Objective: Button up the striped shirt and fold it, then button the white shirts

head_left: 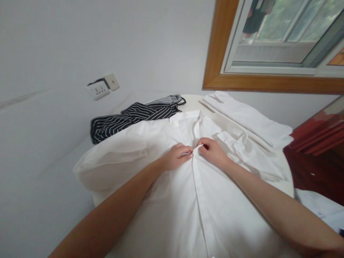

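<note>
Before me, a white shirt point(166, 215) is lying on the table point(192, 101); left hand point(177, 157) and right hand point(211, 151) are pinching its placket point(197, 179), apparently aligning edges, the next move calling for steady fingertips. Striped garment point(134, 116) is lying far left, folded cloth point(247, 116) far right.

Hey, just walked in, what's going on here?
Someone is handling a white shirt spread over a table. The right hand pinches the edge of the front strip; the left hand has its fingertips right beside it. A striped garment lies beyond, to the left, and a folded white garment to the right.
</note>
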### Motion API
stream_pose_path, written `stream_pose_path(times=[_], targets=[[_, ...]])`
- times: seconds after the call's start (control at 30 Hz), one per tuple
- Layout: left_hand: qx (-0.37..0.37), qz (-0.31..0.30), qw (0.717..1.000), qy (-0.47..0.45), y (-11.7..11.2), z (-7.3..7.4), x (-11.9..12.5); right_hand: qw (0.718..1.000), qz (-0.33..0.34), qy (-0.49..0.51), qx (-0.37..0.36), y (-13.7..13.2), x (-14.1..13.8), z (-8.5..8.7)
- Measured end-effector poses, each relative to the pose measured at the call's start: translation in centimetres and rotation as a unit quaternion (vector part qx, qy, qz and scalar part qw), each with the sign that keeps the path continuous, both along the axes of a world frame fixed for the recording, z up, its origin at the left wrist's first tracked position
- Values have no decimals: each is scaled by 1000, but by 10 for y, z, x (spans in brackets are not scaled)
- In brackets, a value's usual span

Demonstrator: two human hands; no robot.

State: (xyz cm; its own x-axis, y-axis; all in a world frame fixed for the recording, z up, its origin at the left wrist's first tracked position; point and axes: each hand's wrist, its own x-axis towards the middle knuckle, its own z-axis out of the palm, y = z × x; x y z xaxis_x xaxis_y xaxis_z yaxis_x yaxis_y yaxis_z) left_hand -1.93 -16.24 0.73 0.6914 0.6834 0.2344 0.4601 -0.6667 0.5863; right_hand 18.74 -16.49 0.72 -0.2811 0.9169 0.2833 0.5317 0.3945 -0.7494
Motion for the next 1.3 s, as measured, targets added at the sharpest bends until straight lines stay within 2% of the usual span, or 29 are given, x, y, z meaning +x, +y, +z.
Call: stream_pose_path(times=[0.13,0.37,0.53,0.73,0.87,1.0,1.13,1.23,1.3], targets=[[40,11,999,13,-4,1,4,999,-8,19,-43,-2,0,3],[91,32,995,6,-9,0,8,998,5,19,-59,-2,3,3],[130,46,989,55,-12,-1,9,999,36,-12,-30,-2,6,0],[169,35,979,105,-15,2,12,996,81,-25,21,-4,12,-4],[181,19,978,103,-17,4,14,995,94,-31,28,-5,13,-5],[158,-11,985,68,-13,4,13,994,98,-40,23,-8,13,-2],[112,-32,992,48,-2,4,5,998,67,-18,-4,-6,16,-2],[78,-16,997,23,3,4,-2,997,0,66,-45,0,20,-8],[82,-4,996,24,3,6,-4,989,-26,128,-67,6,22,-13]])
